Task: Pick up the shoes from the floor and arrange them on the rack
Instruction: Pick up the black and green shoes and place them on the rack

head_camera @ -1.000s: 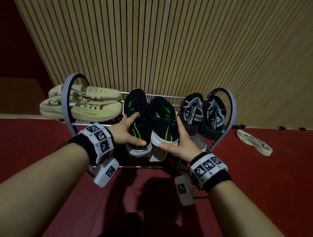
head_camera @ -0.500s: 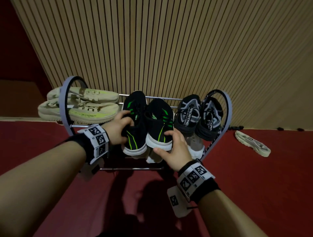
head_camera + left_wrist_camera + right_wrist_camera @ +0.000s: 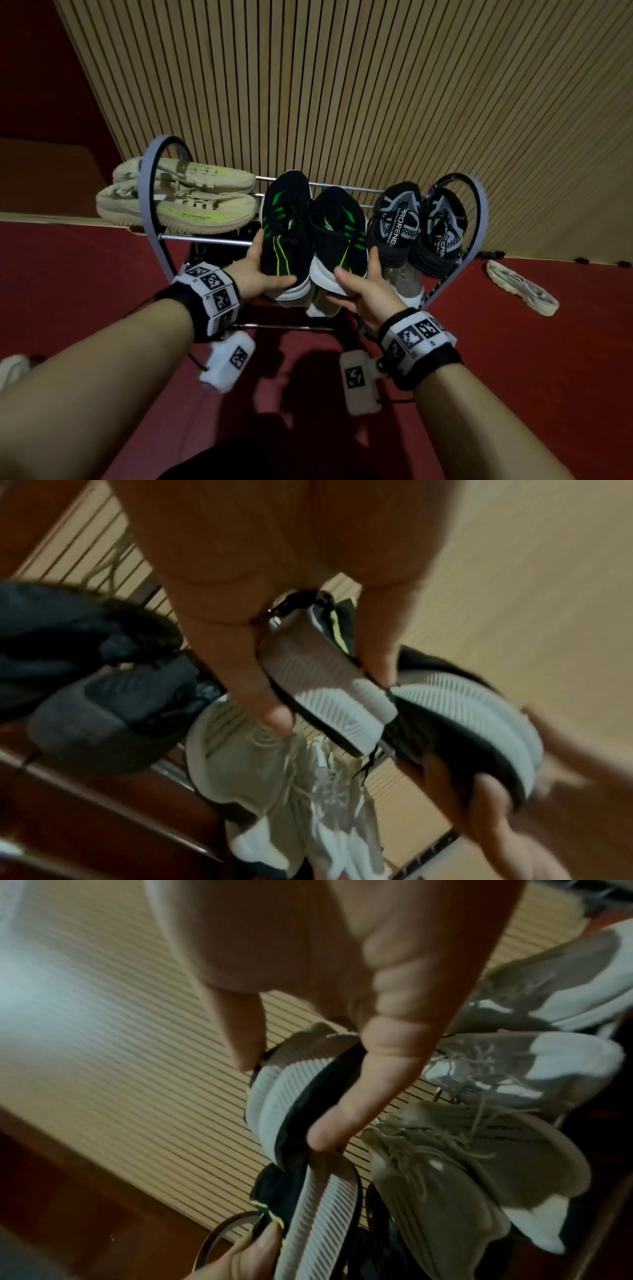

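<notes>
At the left of the head view, a pair of beige sneakers (image 3: pixel 181 202) with yellow-green side panels lies on the top tier of the rack (image 3: pixel 150 205), toes pointing right, their heels poking out past the grey loop-shaped end frame. The rack stands on a red floor (image 3: pixel 85 274) against a wall of vertical wooden slats (image 3: pixel 342 85).

In the middle of the frame, the left hand (image 3: pixel 260 274) clasps the heel end of the left black shoe (image 3: pixel 286 222), thumb along its outer side and fingers under the sole. This shoe is black knit with bright green stripes, a thin yellow-green line along the side and a white ribbed sole (image 3: pixel 329 696), seen from below in the left wrist view. Touching it on the right is the right black shoe (image 3: pixel 339 233), of the same make, with its white heel edge showing. The right hand (image 3: pixel 363 294) cups its heel, thumb on top and fingers curled round the sole (image 3: pixel 274 1104). Both shoes sit toes-up toward the wall, over the rack's top rails, between the other pairs.

Right of these, a pair of black-and-white patterned shoes (image 3: pixel 418 226) with lettering leans on the top tier beside the right end frame. Grey-and-white sneakers (image 3: pixel 400 284) show on the tier below. At the far right, a pale sandal (image 3: pixel 520 287) lies on the floor, well apart from the rack.
</notes>
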Demonstrator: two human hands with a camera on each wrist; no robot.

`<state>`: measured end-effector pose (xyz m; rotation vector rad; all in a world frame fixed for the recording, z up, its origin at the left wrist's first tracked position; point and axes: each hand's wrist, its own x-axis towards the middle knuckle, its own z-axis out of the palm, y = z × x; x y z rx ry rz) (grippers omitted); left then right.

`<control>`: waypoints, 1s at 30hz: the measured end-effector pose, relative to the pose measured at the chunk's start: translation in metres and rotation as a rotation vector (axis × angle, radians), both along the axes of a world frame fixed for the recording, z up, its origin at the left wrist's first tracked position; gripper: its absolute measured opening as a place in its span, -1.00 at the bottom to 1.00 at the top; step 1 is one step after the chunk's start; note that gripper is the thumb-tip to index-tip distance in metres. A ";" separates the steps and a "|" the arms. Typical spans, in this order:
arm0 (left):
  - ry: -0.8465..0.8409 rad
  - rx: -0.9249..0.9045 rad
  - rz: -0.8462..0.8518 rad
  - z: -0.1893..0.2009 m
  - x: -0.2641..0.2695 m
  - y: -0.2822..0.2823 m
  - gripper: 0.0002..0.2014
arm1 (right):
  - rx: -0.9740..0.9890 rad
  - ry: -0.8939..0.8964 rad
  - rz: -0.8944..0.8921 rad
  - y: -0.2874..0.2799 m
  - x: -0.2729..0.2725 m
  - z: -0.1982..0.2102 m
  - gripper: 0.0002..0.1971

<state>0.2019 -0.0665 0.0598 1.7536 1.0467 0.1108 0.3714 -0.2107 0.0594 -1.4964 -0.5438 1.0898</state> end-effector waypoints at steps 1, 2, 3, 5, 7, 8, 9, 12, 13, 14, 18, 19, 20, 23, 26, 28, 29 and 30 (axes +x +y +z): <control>-0.052 -0.038 0.059 -0.001 0.001 -0.002 0.12 | 0.051 0.101 -0.015 -0.001 0.001 -0.001 -0.13; -0.099 -0.064 0.104 -0.002 0.003 -0.004 0.09 | 0.078 0.137 -0.009 -0.002 0.002 -0.001 -0.29; -0.140 -0.083 0.140 -0.003 0.004 -0.004 0.06 | 0.090 0.136 0.005 -0.002 0.002 -0.002 -0.39; -0.222 -0.148 0.171 -0.004 0.003 -0.001 -0.01 | 0.104 0.124 0.015 -0.002 0.002 -0.005 -0.43; -0.297 -0.186 0.195 -0.002 -0.001 0.007 -0.11 | 0.127 0.133 -0.017 0.001 -0.001 -0.013 -0.43; -0.319 -0.201 0.198 0.001 -0.003 0.011 -0.15 | 0.146 0.137 -0.038 0.003 -0.003 -0.018 -0.40; -0.328 -0.201 0.195 0.003 -0.005 0.016 -0.18 | 0.160 0.138 -0.060 0.007 -0.005 -0.023 -0.34; -0.307 -0.153 0.148 0.010 -0.007 0.022 -0.22 | 0.194 0.108 -0.122 0.025 -0.010 -0.033 -0.31; -0.330 -0.150 0.147 0.010 -0.007 0.024 -0.24 | 0.192 0.104 -0.144 0.031 -0.012 -0.035 -0.30; -0.362 -0.155 0.162 0.010 -0.006 0.026 -0.28 | 0.189 0.109 -0.162 0.037 -0.012 -0.035 -0.28; -0.490 -0.234 0.275 0.010 -0.001 0.032 -0.34 | 0.164 0.079 -0.180 0.053 -0.010 -0.036 -0.20; -0.496 -0.244 0.279 0.010 0.001 0.032 -0.36 | 0.165 0.064 -0.170 0.056 -0.009 -0.036 -0.21; -0.483 -0.225 0.269 0.011 0.004 0.032 -0.39 | 0.166 0.055 -0.166 0.058 -0.008 -0.036 -0.22; -0.432 -0.179 0.248 0.017 0.009 0.033 -0.44 | 0.142 0.029 -0.177 0.062 -0.009 -0.031 -0.22; -0.377 -0.206 0.217 0.019 0.009 0.041 -0.41 | 0.059 0.002 -0.121 0.054 -0.008 -0.027 -0.14; -0.349 -0.212 0.199 0.018 0.009 0.046 -0.42 | 0.051 -0.009 -0.051 0.045 -0.005 -0.026 -0.13; -0.345 -0.214 0.187 0.017 0.009 0.048 -0.42 | 0.062 -0.020 -0.037 0.042 -0.004 -0.027 -0.13; -0.341 -0.216 0.174 0.015 0.010 0.049 -0.42 | 0.077 -0.031 -0.043 0.041 -0.003 -0.029 -0.13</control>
